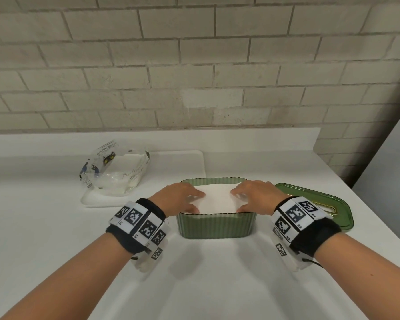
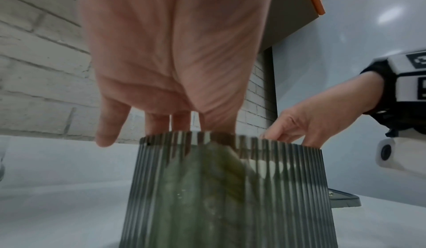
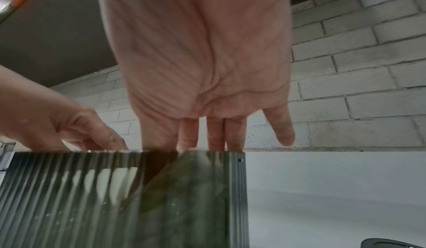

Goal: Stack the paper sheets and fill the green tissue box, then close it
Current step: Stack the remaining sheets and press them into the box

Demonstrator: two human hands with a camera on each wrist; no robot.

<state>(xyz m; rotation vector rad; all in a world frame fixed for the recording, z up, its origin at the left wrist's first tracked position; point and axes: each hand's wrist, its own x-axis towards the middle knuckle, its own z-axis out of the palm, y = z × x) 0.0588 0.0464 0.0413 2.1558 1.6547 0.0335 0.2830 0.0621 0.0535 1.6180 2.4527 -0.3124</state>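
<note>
A ribbed green tissue box [image 1: 215, 225] stands open on the white counter, filled with a stack of white paper sheets [image 1: 217, 199]. My left hand [image 1: 183, 197] presses flat on the left side of the stack, fingers straight. On the right side my right hand [image 1: 252, 195] presses down the same way. The left wrist view shows the box wall [image 2: 230, 188] below my left hand [image 2: 170, 69], whose fingers reach over the rim. In the right wrist view my right hand [image 3: 202, 69] reaches over the box [image 3: 138, 197]. The green lid [image 1: 321, 204] lies flat to the right of the box.
An opened clear plastic wrapper with white paper [image 1: 116, 172] sits on a white tray [image 1: 183, 162] at the back left. A brick wall [image 1: 194, 65] backs the counter. A grey panel [image 1: 390, 169] rises at the right edge.
</note>
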